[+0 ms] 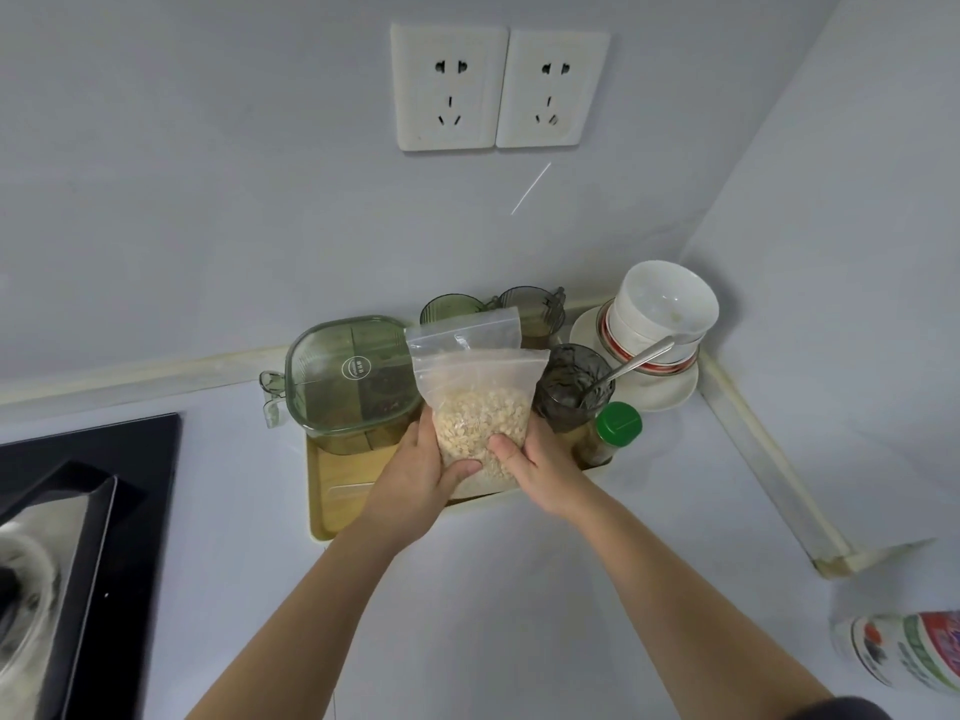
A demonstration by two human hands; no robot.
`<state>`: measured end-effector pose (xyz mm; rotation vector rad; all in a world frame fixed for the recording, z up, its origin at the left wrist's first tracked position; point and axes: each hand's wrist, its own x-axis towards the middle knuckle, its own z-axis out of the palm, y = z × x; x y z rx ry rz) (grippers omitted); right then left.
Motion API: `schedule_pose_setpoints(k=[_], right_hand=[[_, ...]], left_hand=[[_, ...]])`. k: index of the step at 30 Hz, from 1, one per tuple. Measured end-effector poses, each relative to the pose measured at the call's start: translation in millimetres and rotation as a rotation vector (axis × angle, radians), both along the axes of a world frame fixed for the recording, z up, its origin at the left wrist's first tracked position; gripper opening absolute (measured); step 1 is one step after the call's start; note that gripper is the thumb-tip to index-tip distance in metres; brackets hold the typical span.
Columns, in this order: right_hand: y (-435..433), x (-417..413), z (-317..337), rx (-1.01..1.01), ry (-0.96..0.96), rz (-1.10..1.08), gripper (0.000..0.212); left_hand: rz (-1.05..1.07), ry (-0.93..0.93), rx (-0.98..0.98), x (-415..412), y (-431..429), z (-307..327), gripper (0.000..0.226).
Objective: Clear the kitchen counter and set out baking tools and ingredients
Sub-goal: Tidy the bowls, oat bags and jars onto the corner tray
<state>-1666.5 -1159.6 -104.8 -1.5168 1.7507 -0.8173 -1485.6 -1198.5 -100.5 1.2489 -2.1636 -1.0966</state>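
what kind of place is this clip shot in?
Likely a home kitchen counter, in a corner. Signs: a black cooktop at the left, stacked white bowls by the wall, and a zip bag of oat-like flakes held by the left hand and right hand.

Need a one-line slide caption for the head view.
Left hand and right hand grip a clear zip bag of oat-like flakes upright at a wooden tray, green lidded container beside it.

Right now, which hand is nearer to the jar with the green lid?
Right. The right hand grips the bag on its right side, just beside the green-lidded jar; the left hand grips the bag on its left side, farther from the jar.
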Motion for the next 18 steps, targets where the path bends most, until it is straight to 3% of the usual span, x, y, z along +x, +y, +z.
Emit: schedule_pose_setpoints(k=[4,11,18], right_hand=[[4.0,0.7,-0.7,0.002,0.108,-0.004,0.08],[14.9,1.1,6.2,-0.02,0.092,-0.019,0.076],[60.3,38.7,21.9,-0.1,-0.071,-0.329,0.054]], left_hand=[[0.015,-0.038,0.032,-0.9,5.3,1.5,0.078],[0.096,-0.174,-0.011,-0.9,26.4,17.9,0.076],[0.134,-0.16,-0.081,34.5,91.0,54.6,0.056]])
